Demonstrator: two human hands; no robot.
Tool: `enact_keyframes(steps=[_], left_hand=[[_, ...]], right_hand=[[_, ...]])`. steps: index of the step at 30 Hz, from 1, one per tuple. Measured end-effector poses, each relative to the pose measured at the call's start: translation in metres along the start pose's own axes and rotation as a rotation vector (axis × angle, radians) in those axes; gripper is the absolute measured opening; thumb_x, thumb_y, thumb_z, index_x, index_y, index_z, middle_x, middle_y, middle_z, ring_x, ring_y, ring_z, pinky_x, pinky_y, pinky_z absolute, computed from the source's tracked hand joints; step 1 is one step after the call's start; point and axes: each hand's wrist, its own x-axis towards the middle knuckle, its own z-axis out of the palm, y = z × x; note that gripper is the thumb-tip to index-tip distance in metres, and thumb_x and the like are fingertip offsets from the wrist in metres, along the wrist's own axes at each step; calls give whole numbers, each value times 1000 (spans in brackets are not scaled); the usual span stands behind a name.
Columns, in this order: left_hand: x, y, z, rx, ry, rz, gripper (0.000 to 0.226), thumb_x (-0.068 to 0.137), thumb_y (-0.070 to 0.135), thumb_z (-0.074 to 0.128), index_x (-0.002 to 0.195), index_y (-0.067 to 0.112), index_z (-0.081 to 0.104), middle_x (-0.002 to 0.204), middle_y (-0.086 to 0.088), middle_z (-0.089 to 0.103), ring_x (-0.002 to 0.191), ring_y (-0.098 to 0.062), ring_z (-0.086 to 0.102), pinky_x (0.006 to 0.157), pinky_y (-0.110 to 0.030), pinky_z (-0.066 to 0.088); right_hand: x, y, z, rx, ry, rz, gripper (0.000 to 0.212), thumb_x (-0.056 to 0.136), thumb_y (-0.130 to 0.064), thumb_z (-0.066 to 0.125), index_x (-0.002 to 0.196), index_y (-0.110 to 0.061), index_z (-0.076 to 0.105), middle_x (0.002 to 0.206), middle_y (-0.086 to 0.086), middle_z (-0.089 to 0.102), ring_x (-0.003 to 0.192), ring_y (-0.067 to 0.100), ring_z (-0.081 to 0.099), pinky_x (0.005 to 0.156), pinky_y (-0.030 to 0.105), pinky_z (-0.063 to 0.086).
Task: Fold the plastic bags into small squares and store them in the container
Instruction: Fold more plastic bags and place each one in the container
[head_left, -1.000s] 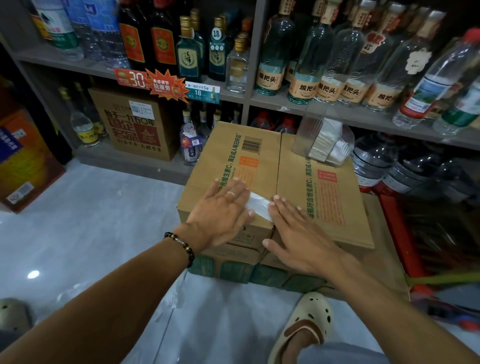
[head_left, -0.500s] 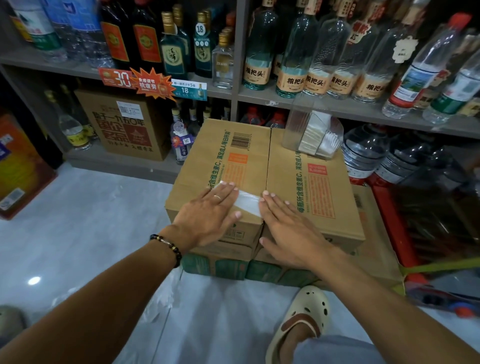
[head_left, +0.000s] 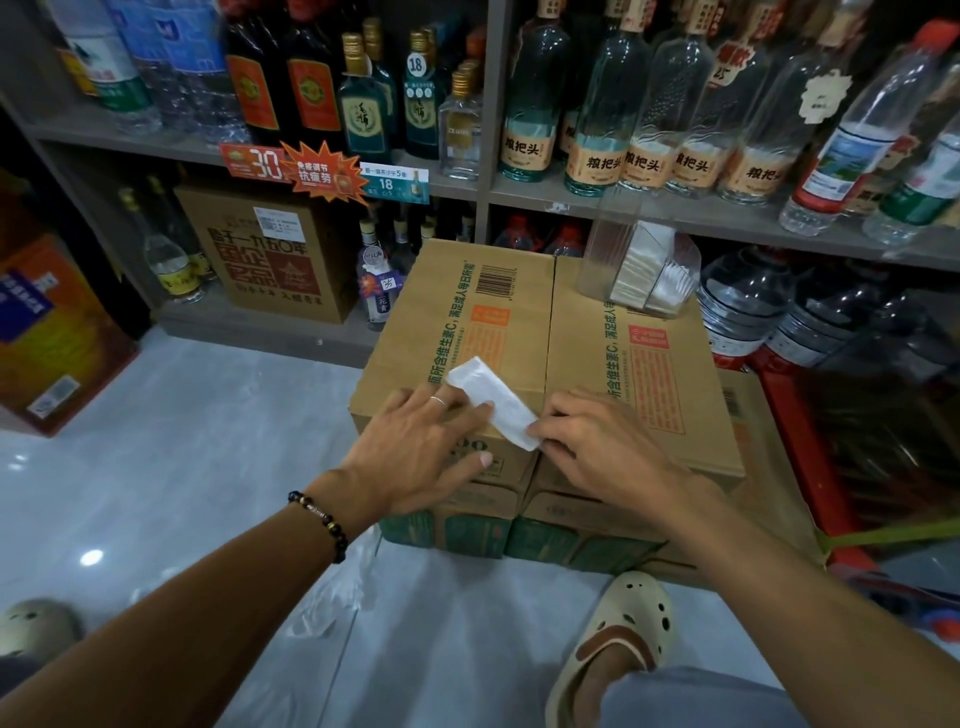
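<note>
A white plastic bag (head_left: 492, 401), folded into a narrow strip, lies slantwise on top of a cardboard box (head_left: 457, 332). My left hand (head_left: 415, 449) lies flat on the box with its fingertips on the strip's left side. My right hand (head_left: 597, 441) pinches the strip's near end at the gap between the two boxes. A clear plastic container (head_left: 636, 270) with several folded white bags inside stands at the back of the right box (head_left: 649, 374).
Shelves of bottles (head_left: 613, 119) run across the back, with large water jugs (head_left: 748, 306) at right. More plastic bags (head_left: 332, 597) lie on the grey floor below my arms. My sandalled foot (head_left: 618, 639) is near the boxes. A red rack (head_left: 800, 457) stands at right.
The strip, mostly hidden between my flat hands before, now shows longer and slanted. My right hand changed from pressing flat to pinching the strip's near end.
</note>
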Motion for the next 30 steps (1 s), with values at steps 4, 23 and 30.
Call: enact_keyframes(steps=[4, 23, 30], left_hand=[[2, -4, -5, -20, -31, 22, 64, 89, 66, 26, 135, 30, 52, 126, -2, 55, 112, -22, 52, 96, -43, 42], [2, -36, 1, -185, -131, 134, 82, 81, 68, 30, 154, 32, 20, 162, 3, 20, 150, -14, 10, 119, -37, 1], [0, -39, -1, -200, 37, 60, 68, 87, 59, 34, 138, 18, 53, 138, -6, 55, 128, -25, 50, 110, -41, 33]], right_hand=[[3, -9, -19, 27, -86, 1, 19, 95, -19, 61, 106, -20, 75, 90, -4, 65, 86, 18, 61, 73, 40, 52], [93, -5, -15, 358, -80, 311, 15, 91, -9, 64, 98, -19, 72, 101, -2, 69, 91, 12, 61, 80, 32, 51], [90, -7, -2, 346, -112, 346, 10, 86, -13, 72, 89, -23, 70, 88, -9, 67, 85, 8, 62, 75, 28, 53]])
